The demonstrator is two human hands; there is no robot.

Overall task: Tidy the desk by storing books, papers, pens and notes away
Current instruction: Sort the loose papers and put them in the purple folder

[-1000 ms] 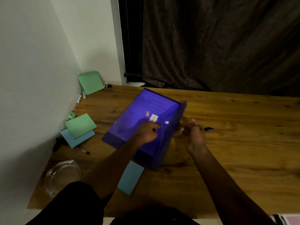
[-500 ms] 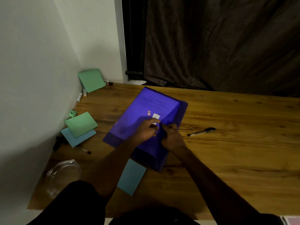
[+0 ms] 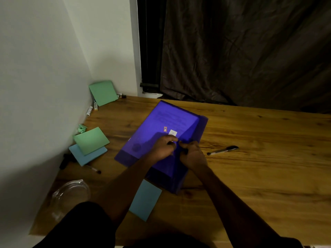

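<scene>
Both hands meet over the middle of a purple plastic folder that lies slantwise on the wooden surface. The left hand rests on the folder's face with its fingers curled in, and the right hand sits just beside it at the folder's right edge, fingers bent the same way. Their fingertips come together at a fold in the flap; each grip looks pinched on the purple plastic there, though how firmly I cannot tell in this dim light. Printed paper shows faintly through the folder's far half, and two small labels sit near its centre.

A black pen lies loose on the wood to the right of the right hand, apart from it. A blue note lies near the front edge, its corner touching the folder's near end. Over by the wall, a green note lies on top of another blue one, with a crumpled green scrap behind them and a pen just in front. A further green sheet leans in the corner, with a couple of markers lying beside it. A clear glass bowl stands at the near left.
</scene>
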